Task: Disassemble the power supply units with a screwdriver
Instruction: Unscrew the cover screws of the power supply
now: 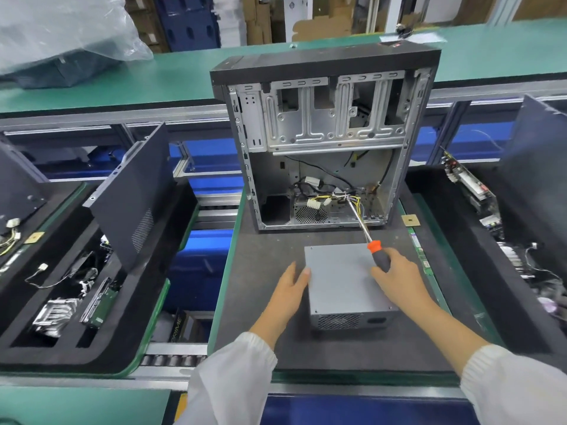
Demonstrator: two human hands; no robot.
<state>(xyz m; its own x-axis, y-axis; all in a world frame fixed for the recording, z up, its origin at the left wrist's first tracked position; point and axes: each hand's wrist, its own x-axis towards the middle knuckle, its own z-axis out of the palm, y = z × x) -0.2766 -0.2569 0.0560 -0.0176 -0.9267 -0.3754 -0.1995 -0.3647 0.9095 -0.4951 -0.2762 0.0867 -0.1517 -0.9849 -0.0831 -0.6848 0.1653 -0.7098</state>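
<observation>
A grey metal power supply unit [340, 280] lies flat on the dark foam mat, its vented face toward me. My left hand [288, 289] rests against its left edge with straight fingers. My right hand [399, 277] sits over its right side and grips the dark handle of a screwdriver [376, 251] with an orange collar. The screwdriver's metal shaft points up and away toward the open computer case [322, 142], which stands upright behind the unit. Yellow and black cables [337, 199] lie bundled in the bottom of the case.
The foam mat [260, 302] sits on a green-edged pallet. To the left, another pallet [76, 302] holds a leaning side panel, a drive and loose parts. At the right, a tray [491, 225] carries circuit boards and cables. Blue bins lie below the conveyor.
</observation>
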